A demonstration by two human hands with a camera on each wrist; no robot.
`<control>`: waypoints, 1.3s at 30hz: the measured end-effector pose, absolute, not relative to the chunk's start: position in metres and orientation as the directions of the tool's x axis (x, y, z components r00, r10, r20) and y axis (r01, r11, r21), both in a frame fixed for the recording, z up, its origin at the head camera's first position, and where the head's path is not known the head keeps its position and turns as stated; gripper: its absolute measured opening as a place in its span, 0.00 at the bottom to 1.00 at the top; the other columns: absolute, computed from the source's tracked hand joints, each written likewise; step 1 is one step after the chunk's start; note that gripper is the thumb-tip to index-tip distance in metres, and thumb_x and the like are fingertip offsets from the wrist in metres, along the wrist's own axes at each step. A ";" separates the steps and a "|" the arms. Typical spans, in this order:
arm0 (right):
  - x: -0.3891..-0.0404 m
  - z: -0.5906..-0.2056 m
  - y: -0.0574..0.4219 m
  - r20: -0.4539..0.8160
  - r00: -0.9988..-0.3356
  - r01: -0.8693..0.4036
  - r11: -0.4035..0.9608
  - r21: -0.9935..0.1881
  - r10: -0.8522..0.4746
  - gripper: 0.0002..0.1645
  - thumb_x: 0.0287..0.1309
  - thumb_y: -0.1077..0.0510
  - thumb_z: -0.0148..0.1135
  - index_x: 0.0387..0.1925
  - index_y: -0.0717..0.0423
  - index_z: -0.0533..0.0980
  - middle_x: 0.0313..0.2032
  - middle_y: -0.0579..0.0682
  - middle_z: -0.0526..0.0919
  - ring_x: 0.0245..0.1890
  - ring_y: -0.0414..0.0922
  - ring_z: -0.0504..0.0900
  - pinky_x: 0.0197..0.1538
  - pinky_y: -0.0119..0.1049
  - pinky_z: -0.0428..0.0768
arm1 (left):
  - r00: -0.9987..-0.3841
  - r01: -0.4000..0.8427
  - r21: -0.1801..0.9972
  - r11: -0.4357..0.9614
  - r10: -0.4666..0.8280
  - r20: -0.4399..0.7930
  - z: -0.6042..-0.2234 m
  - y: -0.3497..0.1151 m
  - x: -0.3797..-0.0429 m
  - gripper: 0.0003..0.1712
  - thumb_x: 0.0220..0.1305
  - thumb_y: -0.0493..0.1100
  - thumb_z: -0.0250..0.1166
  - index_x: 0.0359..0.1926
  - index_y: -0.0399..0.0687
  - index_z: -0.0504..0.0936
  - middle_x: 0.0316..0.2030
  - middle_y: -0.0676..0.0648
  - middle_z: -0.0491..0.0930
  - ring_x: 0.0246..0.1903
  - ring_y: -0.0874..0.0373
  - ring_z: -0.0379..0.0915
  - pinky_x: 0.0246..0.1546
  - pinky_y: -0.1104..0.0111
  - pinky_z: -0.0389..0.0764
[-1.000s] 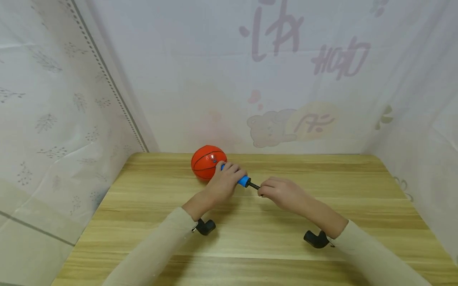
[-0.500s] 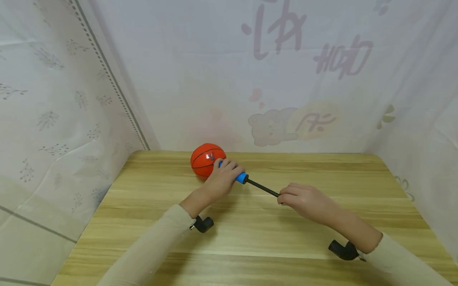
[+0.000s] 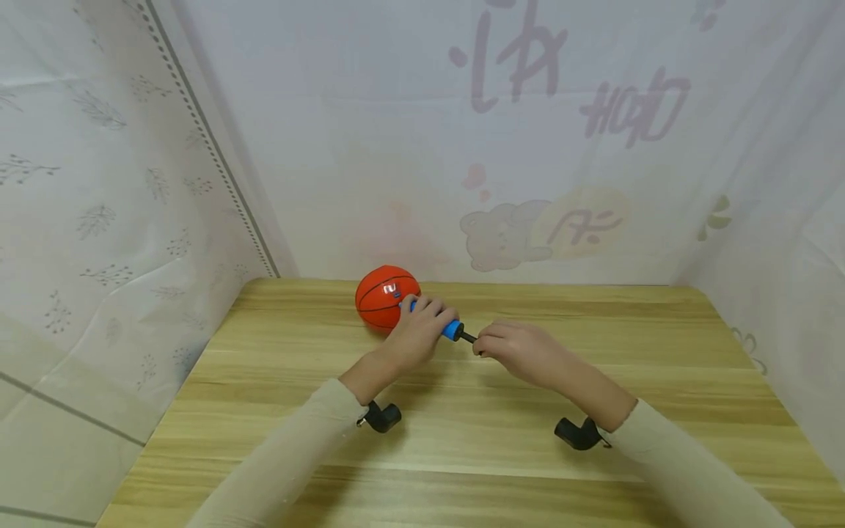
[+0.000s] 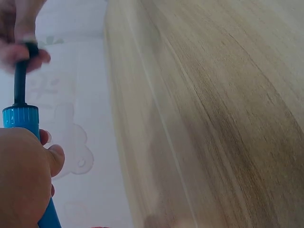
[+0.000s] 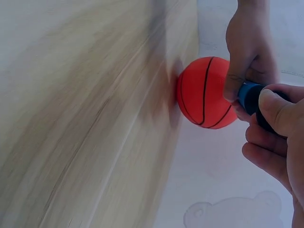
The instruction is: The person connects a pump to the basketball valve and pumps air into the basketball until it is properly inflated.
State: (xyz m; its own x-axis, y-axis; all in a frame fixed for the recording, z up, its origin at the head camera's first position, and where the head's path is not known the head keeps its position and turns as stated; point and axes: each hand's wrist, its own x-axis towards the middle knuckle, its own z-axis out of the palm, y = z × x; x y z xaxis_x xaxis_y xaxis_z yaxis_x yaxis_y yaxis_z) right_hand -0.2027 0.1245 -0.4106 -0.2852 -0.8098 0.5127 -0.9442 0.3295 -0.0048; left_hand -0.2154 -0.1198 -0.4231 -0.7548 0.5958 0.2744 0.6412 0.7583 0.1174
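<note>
A small red ball with black basketball lines [image 3: 381, 299] rests near the back of the table. Just in front of it, my left hand [image 3: 416, 339] grips the blue barrel of a hand pump [image 3: 452, 330], its fingers curled round it. The pump's far tip, by the ball, is mostly hidden behind the left hand. My right hand [image 3: 518, 352] pinches the pump's black handle [image 5: 269, 114], whose end the fingers largely cover. Only a short length of the black rod [image 4: 20, 85] shows between barrel and right hand.
The wooden table [image 3: 462, 440] ends at a pale printed cloth [image 3: 370, 147] behind the ball. More cloth hangs at both sides. A black wrist mount [image 3: 383, 418] sits under the left wrist, another [image 3: 577, 434] under the right.
My right hand drew the rod out to the right, then pushed it back toward the barrel. The left hand and the ball have barely shifted.
</note>
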 end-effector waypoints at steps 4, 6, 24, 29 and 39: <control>-0.209 -0.410 0.113 0.489 -0.320 -0.938 0.342 -0.047 -0.811 0.11 0.55 0.67 0.74 0.39 0.54 0.82 0.38 0.47 0.85 0.39 0.42 0.84 0.40 0.30 0.82 | -0.752 0.644 0.115 0.756 0.597 0.281 -0.423 -0.120 -0.215 0.15 0.67 0.30 0.64 0.50 0.52 0.77 0.47 0.47 0.76 0.52 0.46 0.67 0.58 0.45 0.63; -0.212 -0.410 0.110 0.478 -0.338 -0.935 0.345 -0.076 -0.811 0.10 0.56 0.66 0.73 0.40 0.54 0.82 0.38 0.47 0.85 0.40 0.42 0.85 0.41 0.31 0.83 | -0.753 0.641 0.118 0.759 0.591 0.291 -0.423 -0.121 -0.215 0.15 0.67 0.30 0.64 0.49 0.52 0.77 0.47 0.47 0.76 0.52 0.46 0.68 0.58 0.45 0.63; -0.189 -0.408 0.156 0.563 -0.254 -0.960 0.278 -0.046 -0.786 0.02 0.67 0.59 0.66 0.38 0.54 0.82 0.37 0.45 0.85 0.36 0.41 0.83 0.40 0.30 0.82 | -0.741 0.659 0.168 0.733 0.594 0.312 -0.421 -0.129 -0.218 0.13 0.67 0.32 0.66 0.47 0.53 0.77 0.45 0.49 0.77 0.52 0.48 0.68 0.59 0.47 0.62; -0.181 -0.402 0.169 0.581 -0.240 -0.962 0.270 -0.037 -0.778 0.21 0.79 0.51 0.45 0.37 0.53 0.82 0.38 0.44 0.85 0.36 0.40 0.83 0.40 0.28 0.81 | -0.755 0.643 0.166 0.747 0.583 0.301 -0.419 -0.130 -0.219 0.12 0.69 0.33 0.65 0.47 0.53 0.78 0.46 0.49 0.77 0.52 0.49 0.68 0.59 0.47 0.61; -0.185 -0.402 0.160 0.556 -0.274 -0.955 0.290 -0.061 -0.785 0.07 0.72 0.56 0.60 0.40 0.53 0.82 0.39 0.44 0.85 0.38 0.41 0.84 0.42 0.31 0.83 | -0.773 0.627 0.162 0.762 0.584 0.247 -0.418 -0.123 -0.218 0.14 0.69 0.33 0.65 0.50 0.53 0.76 0.48 0.48 0.77 0.55 0.47 0.67 0.60 0.44 0.62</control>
